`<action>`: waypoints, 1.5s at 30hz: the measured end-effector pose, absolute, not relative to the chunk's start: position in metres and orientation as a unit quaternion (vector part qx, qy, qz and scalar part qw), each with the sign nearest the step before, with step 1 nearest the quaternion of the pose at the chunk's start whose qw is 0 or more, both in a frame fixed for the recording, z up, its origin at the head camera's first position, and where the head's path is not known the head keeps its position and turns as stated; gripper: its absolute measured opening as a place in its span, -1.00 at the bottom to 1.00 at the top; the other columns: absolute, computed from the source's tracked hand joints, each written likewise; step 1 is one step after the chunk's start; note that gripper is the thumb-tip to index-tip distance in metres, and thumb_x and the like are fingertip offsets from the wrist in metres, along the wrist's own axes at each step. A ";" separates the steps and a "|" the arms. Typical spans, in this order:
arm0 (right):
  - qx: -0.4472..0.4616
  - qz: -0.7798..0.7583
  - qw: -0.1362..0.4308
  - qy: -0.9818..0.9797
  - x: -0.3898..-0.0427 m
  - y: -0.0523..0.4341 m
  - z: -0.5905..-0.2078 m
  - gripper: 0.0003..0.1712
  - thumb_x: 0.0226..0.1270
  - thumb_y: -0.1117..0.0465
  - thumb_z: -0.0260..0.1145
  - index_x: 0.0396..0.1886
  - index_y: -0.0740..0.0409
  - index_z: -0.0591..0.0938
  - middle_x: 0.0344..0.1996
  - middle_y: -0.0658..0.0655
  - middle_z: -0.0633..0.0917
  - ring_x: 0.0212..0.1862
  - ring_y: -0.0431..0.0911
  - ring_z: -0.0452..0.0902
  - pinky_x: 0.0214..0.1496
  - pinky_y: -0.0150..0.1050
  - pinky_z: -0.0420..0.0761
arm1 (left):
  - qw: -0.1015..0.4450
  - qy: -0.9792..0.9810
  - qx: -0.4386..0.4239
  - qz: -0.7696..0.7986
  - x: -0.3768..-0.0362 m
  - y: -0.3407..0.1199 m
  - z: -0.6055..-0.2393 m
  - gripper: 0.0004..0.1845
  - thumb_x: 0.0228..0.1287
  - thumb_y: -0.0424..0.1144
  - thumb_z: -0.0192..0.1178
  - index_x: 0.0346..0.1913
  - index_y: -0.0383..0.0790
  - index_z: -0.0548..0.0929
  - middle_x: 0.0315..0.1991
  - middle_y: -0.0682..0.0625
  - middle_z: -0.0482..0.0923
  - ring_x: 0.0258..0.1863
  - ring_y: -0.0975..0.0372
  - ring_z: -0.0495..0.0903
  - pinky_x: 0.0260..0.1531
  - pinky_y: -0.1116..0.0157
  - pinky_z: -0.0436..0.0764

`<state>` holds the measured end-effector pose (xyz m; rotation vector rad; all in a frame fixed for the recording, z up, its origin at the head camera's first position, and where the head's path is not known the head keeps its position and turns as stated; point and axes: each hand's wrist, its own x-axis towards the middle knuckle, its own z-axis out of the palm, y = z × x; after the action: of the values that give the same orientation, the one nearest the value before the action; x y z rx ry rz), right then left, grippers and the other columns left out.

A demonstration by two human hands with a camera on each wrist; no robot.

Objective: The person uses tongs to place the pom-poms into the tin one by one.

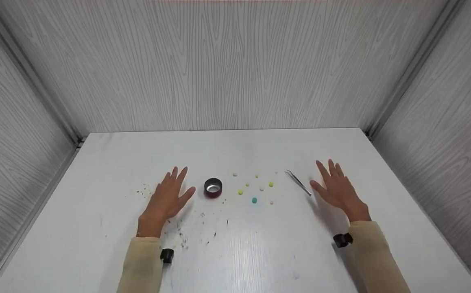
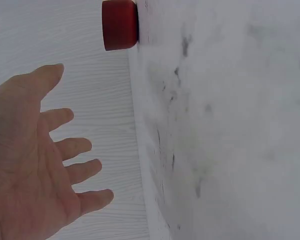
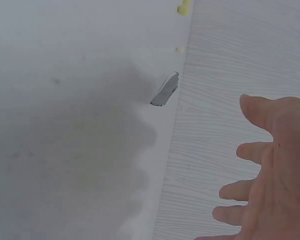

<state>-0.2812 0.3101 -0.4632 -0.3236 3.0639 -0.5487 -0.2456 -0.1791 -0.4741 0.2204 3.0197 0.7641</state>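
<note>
My left hand (image 1: 165, 199) hovers over the table with fingers spread and nothing in it. Just to its right stands a small round cup (image 1: 213, 193), dark at the rim and hollow inside; its red outer wall (image 2: 120, 25) shows in the left wrist view. My right hand (image 1: 337, 189), also spread and holding nothing, is above the table on the other side. Metal tweezers (image 1: 299, 183) lie slantwise to the left of its thumb, tips pointing away. Between cup and tweezers are scattered several small pellets, among them a teal one (image 1: 254, 200), a yellow one (image 1: 271, 184) and a pink one (image 1: 271, 202).
Dark specks and scratches (image 1: 182, 238) mark the white table (image 1: 235, 260) near the left forearm. Grey wood-grain panels rise at the back (image 1: 219, 65), left (image 1: 20, 134) and right (image 1: 443, 134). Each sleeve carries a small black wrist camera.
</note>
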 end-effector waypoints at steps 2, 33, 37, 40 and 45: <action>-0.105 -0.194 0.022 0.975 -0.281 0.310 -0.462 -0.14 0.67 -0.18 -0.02 0.69 0.17 -0.01 0.63 0.51 -0.09 0.63 0.49 -0.21 0.49 0.59 0.03 | 0.022 0.959 0.079 0.273 -0.247 -0.176 -0.474 -0.19 0.60 0.17 -0.03 0.69 -0.05 -0.05 0.69 -0.25 -0.16 0.68 -0.20 -0.13 0.59 -0.30 0.00; -0.142 -0.272 0.034 0.951 -0.288 0.292 -0.464 -0.31 0.62 0.08 0.15 0.60 0.23 0.26 0.55 0.40 0.31 0.57 0.38 0.15 0.57 0.37 0.18 | 0.061 0.871 0.107 0.475 -0.277 -0.143 -0.493 -0.29 0.34 -0.25 0.40 0.51 -0.20 0.41 0.51 -0.23 0.37 0.49 -0.17 0.39 0.47 -0.14 0.41; -0.139 -0.274 0.036 0.951 -0.290 0.292 -0.463 -0.32 0.62 0.08 0.15 0.59 0.23 0.26 0.55 0.39 0.31 0.58 0.36 0.14 0.58 0.36 0.17 | 0.069 0.874 0.107 0.469 -0.280 -0.141 -0.495 -0.28 0.32 -0.25 0.43 0.50 -0.21 0.42 0.48 -0.25 0.40 0.47 -0.15 0.43 0.49 -0.12 0.39; -0.139 -0.279 0.041 0.949 -0.291 0.292 -0.463 -0.32 0.62 0.10 0.15 0.60 0.23 0.25 0.56 0.39 0.29 0.59 0.36 0.13 0.58 0.36 0.17 | 0.071 0.869 0.112 0.476 -0.282 -0.140 -0.496 -0.29 0.31 -0.27 0.43 0.49 -0.25 0.43 0.44 -0.29 0.44 0.43 -0.16 0.47 0.46 -0.11 0.43; -0.133 -0.281 0.054 0.949 -0.294 0.292 -0.464 -0.32 0.62 0.11 0.15 0.60 0.23 0.25 0.55 0.41 0.29 0.57 0.38 0.14 0.56 0.37 0.20 | 0.079 0.864 0.115 0.484 -0.283 -0.138 -0.497 -0.32 0.32 -0.29 0.41 0.48 -0.25 0.44 0.42 -0.31 0.45 0.40 -0.16 0.50 0.42 -0.08 0.49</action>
<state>-0.2937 0.2921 -0.4640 -0.4045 2.8831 -0.8530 -0.2835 -0.1375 -0.4975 0.3432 2.5852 1.4495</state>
